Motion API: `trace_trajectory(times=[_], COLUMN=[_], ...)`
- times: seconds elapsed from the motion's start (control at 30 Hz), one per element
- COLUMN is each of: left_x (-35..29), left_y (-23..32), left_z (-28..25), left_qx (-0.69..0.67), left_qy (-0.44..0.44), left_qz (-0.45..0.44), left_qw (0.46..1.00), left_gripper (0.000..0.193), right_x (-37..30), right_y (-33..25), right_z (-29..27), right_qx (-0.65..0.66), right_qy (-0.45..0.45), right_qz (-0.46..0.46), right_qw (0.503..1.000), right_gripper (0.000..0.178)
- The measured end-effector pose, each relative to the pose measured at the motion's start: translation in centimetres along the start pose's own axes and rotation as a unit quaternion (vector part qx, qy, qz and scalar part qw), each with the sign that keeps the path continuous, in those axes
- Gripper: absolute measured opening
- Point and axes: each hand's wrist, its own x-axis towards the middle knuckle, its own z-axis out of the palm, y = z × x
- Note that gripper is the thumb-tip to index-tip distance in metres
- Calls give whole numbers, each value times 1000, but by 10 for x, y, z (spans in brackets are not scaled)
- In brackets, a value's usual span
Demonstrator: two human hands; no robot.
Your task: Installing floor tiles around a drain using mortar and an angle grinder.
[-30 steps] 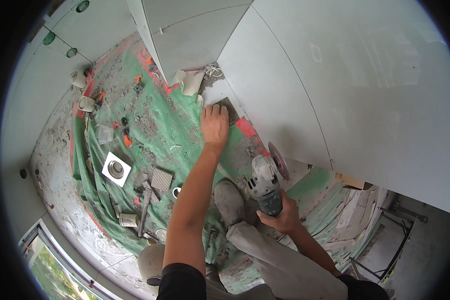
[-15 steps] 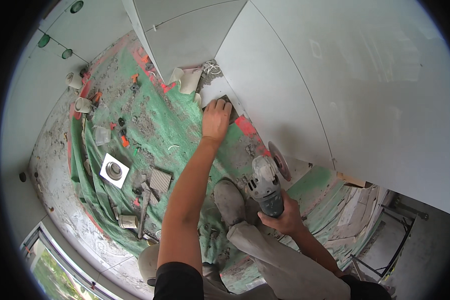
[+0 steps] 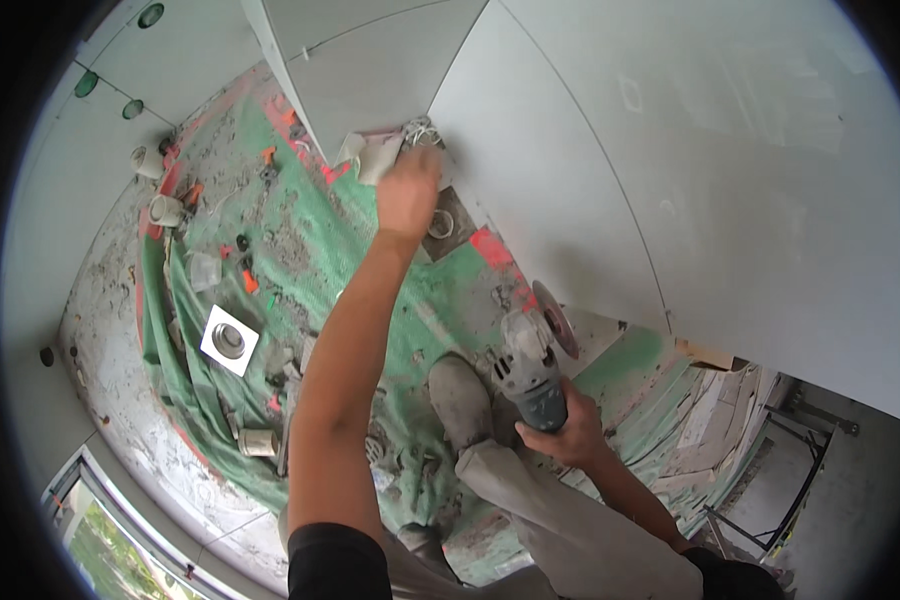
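Note:
My right hand (image 3: 572, 435) is wrapped around the dark body of an angle grinder (image 3: 530, 355). The grinder's round disc (image 3: 558, 322) stands near the foot of the white wall, its edge toward the floor. My left hand (image 3: 410, 195) reaches far forward above the corner of the floor, its fingers smeared by motion, so whether it holds anything does not show. Right beside it, against the wall, lies a grey-brown tile piece (image 3: 463, 240) with a pale ring shape (image 3: 440, 224) on it. A torn cream sheet (image 3: 370, 155) lies just beyond the left hand.
Green woven sheeting (image 3: 310, 260) with rubble covers the floor. On the left lie a white square drain cover (image 3: 228, 341), a white cup (image 3: 258, 442), more cups and orange tile clips (image 3: 249, 281). My shoe (image 3: 460, 400) is close to the grinder. Large white wall panels (image 3: 750, 200) rise at right.
My left hand has lifted off the tile piece and moved forward toward the corner, uncovering the ring on it. The right hand and grinder have hardly moved.

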Motion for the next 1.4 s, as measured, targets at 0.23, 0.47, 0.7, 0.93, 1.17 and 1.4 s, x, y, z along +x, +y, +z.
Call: trace_trajectory(times=[0.23, 0.47, 0.7, 0.93, 1.17, 1.4], left_x=[-66, -89, -46, -48, -31, -26], left_y=[0, 30, 51, 54, 16, 21], left_z=[-51, -51, 14, 46, 11, -18], left_qx=[-108, -140, -66, -1, 60, -103], left_qy=[87, 22, -143, -97, -77, 81], left_qz=[-140, -73, -240, -225, -99, -133], left_qw=[980, 987, 958, 970, 990, 983], left_gripper=[22, 11, 25, 21, 17, 29], right_x=[3, 5, 5, 3, 1, 1], right_y=[4, 8, 2, 7, 15, 8], right_z=[8, 10, 14, 4, 8, 10], right_qx=[25, 11, 20, 13, 15, 38], right_qy=[5, -23, 8, 8, -19, -29], right_qz=[2, 24, 14, 7, -11, -11], right_qw=[1000, 999, 1000, 1000, 1000, 999], right_gripper=[55, 60, 56, 56, 55, 56])
